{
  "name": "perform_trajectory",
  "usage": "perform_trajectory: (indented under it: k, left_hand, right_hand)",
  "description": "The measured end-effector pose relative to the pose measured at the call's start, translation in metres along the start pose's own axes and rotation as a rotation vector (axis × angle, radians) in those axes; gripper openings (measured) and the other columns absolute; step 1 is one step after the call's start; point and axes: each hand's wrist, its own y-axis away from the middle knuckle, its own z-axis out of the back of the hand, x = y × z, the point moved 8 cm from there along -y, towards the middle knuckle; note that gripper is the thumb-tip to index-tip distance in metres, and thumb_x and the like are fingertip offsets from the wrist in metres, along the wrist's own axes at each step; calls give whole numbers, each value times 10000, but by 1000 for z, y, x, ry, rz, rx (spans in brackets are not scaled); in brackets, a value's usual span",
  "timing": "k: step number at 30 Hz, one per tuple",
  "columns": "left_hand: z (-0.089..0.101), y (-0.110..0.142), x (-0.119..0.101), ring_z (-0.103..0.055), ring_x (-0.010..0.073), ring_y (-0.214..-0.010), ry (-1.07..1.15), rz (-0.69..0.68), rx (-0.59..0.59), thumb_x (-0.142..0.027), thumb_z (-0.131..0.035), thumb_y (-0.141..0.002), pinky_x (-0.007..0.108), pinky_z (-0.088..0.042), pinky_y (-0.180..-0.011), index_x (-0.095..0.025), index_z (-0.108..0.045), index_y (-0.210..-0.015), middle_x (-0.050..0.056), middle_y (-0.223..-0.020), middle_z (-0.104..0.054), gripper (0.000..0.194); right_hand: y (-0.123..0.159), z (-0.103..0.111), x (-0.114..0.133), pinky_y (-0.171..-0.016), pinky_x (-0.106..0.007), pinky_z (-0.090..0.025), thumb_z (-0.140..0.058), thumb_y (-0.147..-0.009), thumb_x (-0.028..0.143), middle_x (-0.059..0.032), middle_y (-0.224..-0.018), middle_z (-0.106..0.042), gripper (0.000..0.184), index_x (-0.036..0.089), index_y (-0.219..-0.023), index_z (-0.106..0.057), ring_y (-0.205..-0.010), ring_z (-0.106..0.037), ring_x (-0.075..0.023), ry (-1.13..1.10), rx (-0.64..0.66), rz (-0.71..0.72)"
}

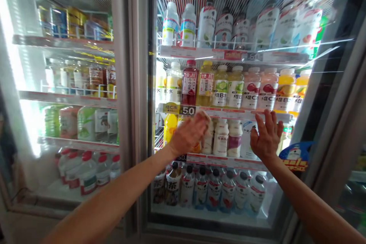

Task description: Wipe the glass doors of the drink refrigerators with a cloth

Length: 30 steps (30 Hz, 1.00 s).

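Observation:
My left hand point(191, 132) is raised in front of the right cooler door, smeared by motion, just below the 5.0 price tag point(188, 111). A pale patch shows at its fingertips; I cannot make out whether it is held. Behind that hand, partly hidden, are white bottles point(221, 137) on the third shelf. Further right, my right hand point(266, 133) has its fingers spread and holds nothing. It seems to rest against the glass, left of a blue sticker point(297, 156). Above both hands stand a dark red bottle point(189, 84) and a yellow-capped bottle point(205, 84).
A metal door frame point(134, 84) divides the two cooler sections. Red-capped bottles point(87, 173) stand low in the left section. Black-capped bottles point(214, 190) line the bottom right shelf, and white-labelled bottles point(207, 24) fill the upper one.

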Motion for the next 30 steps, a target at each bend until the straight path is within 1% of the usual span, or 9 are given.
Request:
perform_trajectory:
  k: [3, 7, 8, 13, 19, 22, 24, 28, 30]
  left_hand:
    - [-14, -4, -39, -349, 137, -1302, 107, -260, 98, -210, -427, -869, 354, -280, -1111, -240, -460, -1254, 14, -1304, -522, 388]
    - [-4, -34, 3, -205, 223, -1365, 11, 200, -108, -218, -401, -870, 469, -201, -1128, -140, -370, -1333, 116, -1388, -409, 470]
    - [-5, -40, 3, -178, 235, -1371, -7, 211, -119, -208, -396, -868, 478, -200, -1126, -122, -361, -1337, 127, -1406, -380, 479]
    - [-33, -53, -67, -327, 180, -1317, 10, -380, 127, -170, -405, -860, 371, -275, -1111, -172, -462, -1261, 46, -1384, -429, 404]
    - [-32, -103, -43, -248, 250, -1350, -75, 33, 3, -229, -362, -887, 459, -282, -1091, -91, -422, -1294, 131, -1394, -396, 434]
    - [-47, -110, -87, -316, 195, -1322, 5, -332, 60, -202, -367, -883, 380, -286, -1101, -145, -455, -1273, 60, -1380, -433, 403]
    - [-54, -118, -101, -366, 187, -1293, 16, -429, 74, -205, -361, -889, 354, -301, -1091, -158, -474, -1256, 38, -1361, -460, 388]
    - [-59, -152, -82, -306, 261, -1324, -43, -62, 15, -222, -341, -895, 434, -302, -1078, -94, -433, -1291, 116, -1396, -398, 427]
    - [-64, -158, -100, -299, 244, -1329, -12, -123, 18, -211, -335, -893, 415, -293, -1085, -93, -420, -1302, 112, -1400, -394, 434]
  right_hand:
    - [-1, 0, 0, -1084, -503, -161, -416, -846, 260, -90, -1482, -260, 568, 252, -1397, -280, -1368, -214, -257, 13, 15, 1]
    - [1, 1, -3, -1093, -495, -135, -424, -852, 267, -81, -1492, -239, 600, 264, -1416, -218, -1376, -189, -241, 24, 52, 37]
    - [2, 2, -6, -1095, -495, -128, -426, -853, 270, -82, -1494, -232, 615, 261, -1423, -192, -1377, -187, -238, 27, 60, 43]
    - [10, 11, -24, -1101, -485, -128, -433, -858, 259, -92, -1482, -262, 632, 239, -1430, -164, -1369, -215, -232, 68, 98, 54]
    - [15, 30, -55, -1089, -491, -153, -430, -861, 275, -111, -1470, -283, 615, 230, -1425, -187, -1367, -221, -241, 116, 83, -14]
    - [17, 35, -66, -1089, -495, -151, -417, -865, 272, -114, -1467, -291, 608, 231, -1425, -183, -1365, -227, -239, 131, 130, -22]
    - [19, 40, -75, -1087, -498, -157, -412, -868, 278, -117, -1461, -303, 605, 233, -1426, -182, -1362, -236, -240, 145, 136, -31]
    - [22, 50, -95, -1086, -496, -169, -397, -875, 285, -118, -1459, -306, 597, 231, -1428, -179, -1361, -237, -242, 180, 115, -65]
    - [23, 53, -102, -1087, -499, -165, -390, -874, 280, -114, -1462, -301, 597, 228, -1429, -176, -1362, -235, -242, 188, 131, -69]
